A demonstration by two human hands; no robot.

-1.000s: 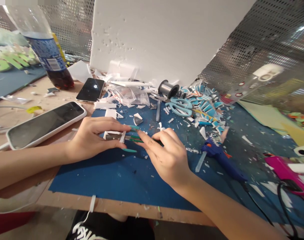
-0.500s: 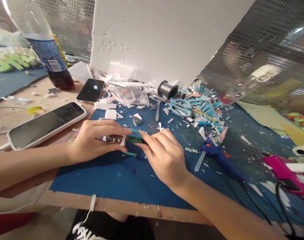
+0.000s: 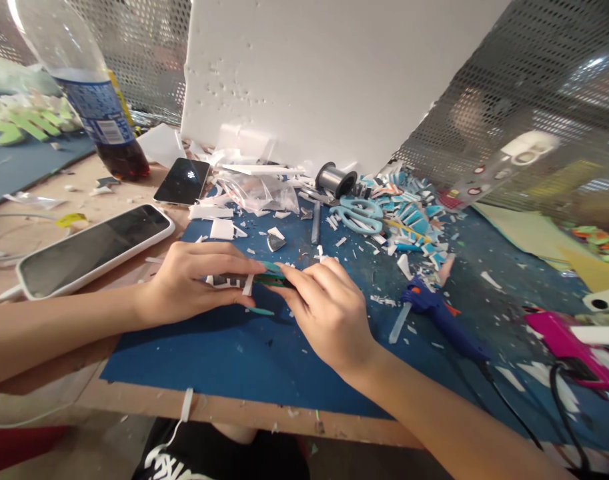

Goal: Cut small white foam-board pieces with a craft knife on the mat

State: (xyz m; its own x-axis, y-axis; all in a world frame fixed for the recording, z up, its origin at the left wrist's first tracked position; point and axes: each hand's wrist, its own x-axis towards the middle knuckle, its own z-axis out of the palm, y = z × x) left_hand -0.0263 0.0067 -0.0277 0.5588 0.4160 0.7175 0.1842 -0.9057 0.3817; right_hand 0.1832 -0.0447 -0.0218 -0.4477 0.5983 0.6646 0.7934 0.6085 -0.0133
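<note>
Both my hands meet over the blue mat [image 3: 244, 357], closed on a small flat dark piece [image 3: 228, 280] with white bits on it. Long teal nails show at the fingertips. My left hand [image 3: 194, 280] pinches the piece from the left, fingers above and thumb below, with a narrow white strip [image 3: 247, 285] standing at its edge. From the right, my right hand [image 3: 331, 310] pinches the other end, where a greenish edge shows between the fingertips. Most of the piece is covered by fingers, so its kind cannot be made out.
A blue glue gun [image 3: 441, 317] lies right of my hands, a pink tool [image 3: 567, 343] beyond it. Behind are light-blue scissors [image 3: 357, 217], a wire spool [image 3: 335, 180] and foam scraps [image 3: 404, 200]. Phones [image 3: 97, 253] and a cola bottle [image 3: 101, 113] stand left.
Almost nothing differs. My fingertips have shifted slightly closer together on the dark piece, and the view has moved a touch.
</note>
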